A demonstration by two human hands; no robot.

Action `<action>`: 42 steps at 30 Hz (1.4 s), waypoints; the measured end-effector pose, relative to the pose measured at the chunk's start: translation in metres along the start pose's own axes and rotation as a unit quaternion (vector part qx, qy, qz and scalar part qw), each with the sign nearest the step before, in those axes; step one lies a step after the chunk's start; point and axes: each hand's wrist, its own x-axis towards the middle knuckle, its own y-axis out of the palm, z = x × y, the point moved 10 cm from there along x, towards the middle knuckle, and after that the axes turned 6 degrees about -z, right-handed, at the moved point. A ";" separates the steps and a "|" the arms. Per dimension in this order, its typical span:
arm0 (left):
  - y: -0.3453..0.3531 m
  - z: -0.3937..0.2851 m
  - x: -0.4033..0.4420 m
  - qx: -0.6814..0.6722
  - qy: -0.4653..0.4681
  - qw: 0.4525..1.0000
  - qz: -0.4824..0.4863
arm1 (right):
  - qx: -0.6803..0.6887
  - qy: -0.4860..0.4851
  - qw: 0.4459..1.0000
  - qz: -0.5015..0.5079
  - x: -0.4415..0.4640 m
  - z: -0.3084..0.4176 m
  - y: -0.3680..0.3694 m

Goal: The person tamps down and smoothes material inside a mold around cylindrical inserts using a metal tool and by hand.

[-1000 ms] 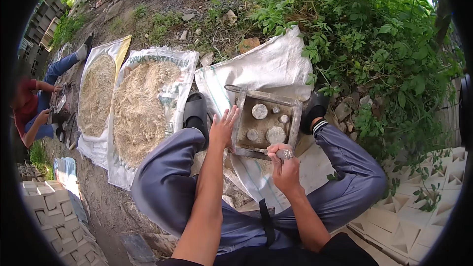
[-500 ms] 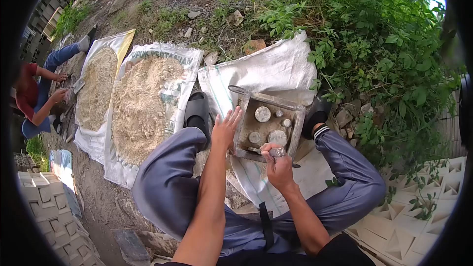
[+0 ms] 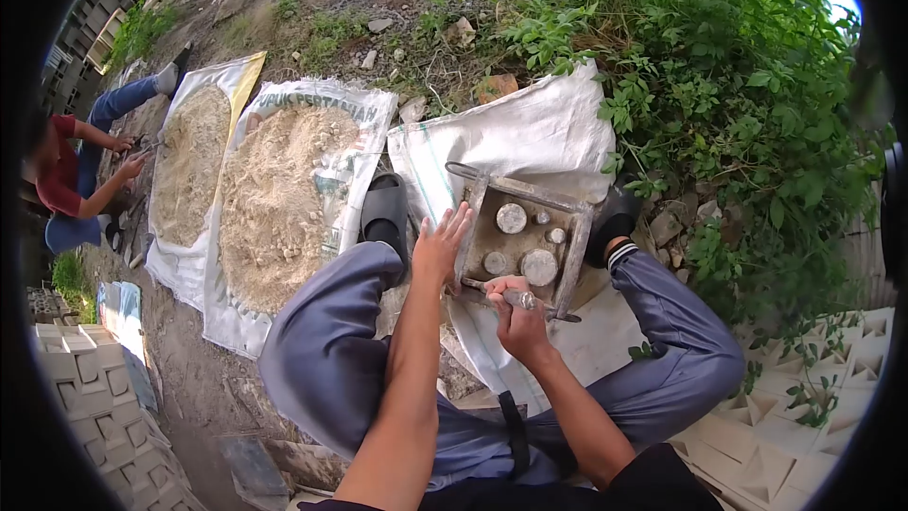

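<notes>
A square, worn mould frame lies between my legs with a thin loop handle at its upper left corner. Several round pegs stand inside it, among them a wide one and another pale one, with sandy material around them. My left hand rests with fingers stretched out against the frame's left wall. My right hand is closed round a tool's stout grey handle at the frame's near edge. The tool's working end is hidden, so its kind cannot be told.
White sacking lies under the frame. To the left, heaps of pale sandy material cover more sacks. A person in a red shirt crouches at far left. Green plants grow at right; patterned pale blocks stand near lower right.
My right hand has shifted slightly left and down with the tool, its handle now pointing differently. My left hand stays against the frame. The view has moved a little.
</notes>
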 end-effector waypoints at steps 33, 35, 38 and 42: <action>0.015 0.009 -0.005 0.013 0.006 1.000 0.011 | 0.081 0.055 0.994 -0.038 -0.001 -0.023 -0.014; -0.005 -0.001 -0.004 -0.014 -0.001 0.999 0.045 | 0.064 0.050 0.996 -0.028 -0.006 -0.039 -0.009; 0.006 0.002 -0.001 0.005 0.009 1.000 0.007 | 0.089 0.093 0.990 -0.059 0.002 -0.049 -0.031; -0.002 -0.002 -0.004 -0.003 0.011 0.999 0.042 | 0.133 0.073 0.978 -0.140 0.011 -0.012 -0.087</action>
